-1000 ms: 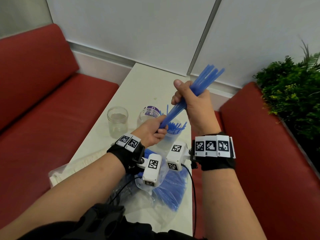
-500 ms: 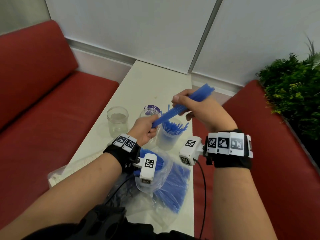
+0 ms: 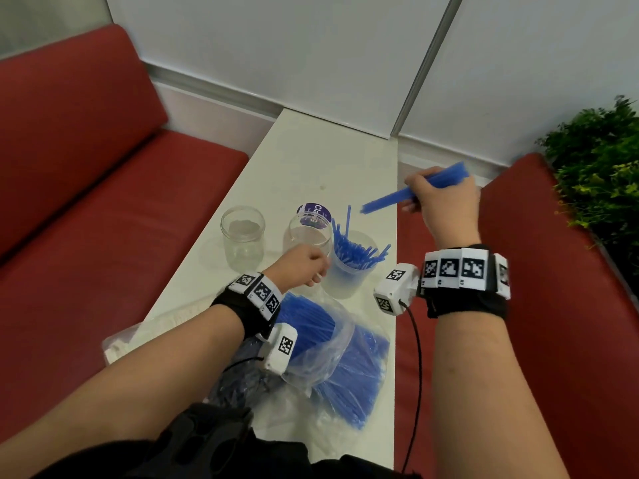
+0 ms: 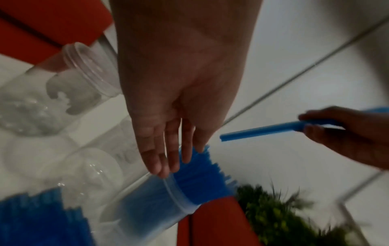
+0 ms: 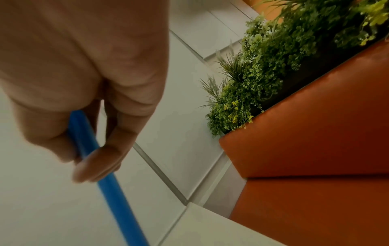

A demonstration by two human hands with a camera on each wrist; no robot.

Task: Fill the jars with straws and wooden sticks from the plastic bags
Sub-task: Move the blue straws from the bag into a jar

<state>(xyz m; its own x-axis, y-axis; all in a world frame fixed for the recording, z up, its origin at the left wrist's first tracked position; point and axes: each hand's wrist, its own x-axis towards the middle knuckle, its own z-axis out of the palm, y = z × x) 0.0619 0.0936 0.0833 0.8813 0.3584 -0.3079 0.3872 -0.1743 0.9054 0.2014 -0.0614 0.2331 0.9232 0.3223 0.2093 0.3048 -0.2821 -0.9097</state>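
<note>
My right hand (image 3: 416, 198) grips a bundle of blue straws (image 3: 397, 198) above the table's right edge, its lower end pointing left and down. The right wrist view shows fingers and thumb curled round the bundle (image 5: 109, 179). Below it stands a clear jar (image 3: 349, 274) holding several blue straws. My left hand (image 3: 316, 274) is beside this jar, holding nothing. In the left wrist view its straight fingers (image 4: 160, 166) reach the jar's rim (image 4: 168, 184). Two empty clear jars (image 3: 307, 236) (image 3: 242, 236) stand to the left.
A plastic bag of blue straws (image 3: 342, 357) lies on the white table (image 3: 311, 160) near me. A second bag with pale contents (image 3: 138, 337) lies at the near left. A purple lid (image 3: 316, 212) sits behind the jars. Red benches (image 3: 103, 202) flank the table; plants (image 3: 594, 167) stand right.
My left hand has let go of the straw bundle and dropped to the jar with straws. My right hand has moved right and lowered the bundle to a flatter tilt.
</note>
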